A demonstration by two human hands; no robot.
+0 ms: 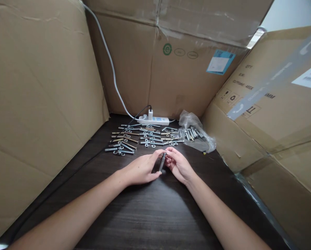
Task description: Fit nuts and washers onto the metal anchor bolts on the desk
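Note:
A grey metal expansion bolt (162, 163) is held over the dark table, tilted with its upper end away from me. My left hand (143, 167) grips it between the thumb at the lower end and the fingers near the upper end. At that upper end, the fingertips of my right hand (178, 164) are pinched together against the bolt. Whether a small nut or washer sits between them is hidden. Just beyond my hands lie rows of loose bolts (151, 140), with nuts and washers (146, 145) among them, some silver and some brassy.
A clear plastic bag (209, 143) holding several bolts lies at the right. Behind the rows is a white power strip (156, 120) with a plugged-in charger (150, 114). A black cable (79, 167) crosses the table's left side. Cardboard walls (134, 69) enclose the table (150, 222).

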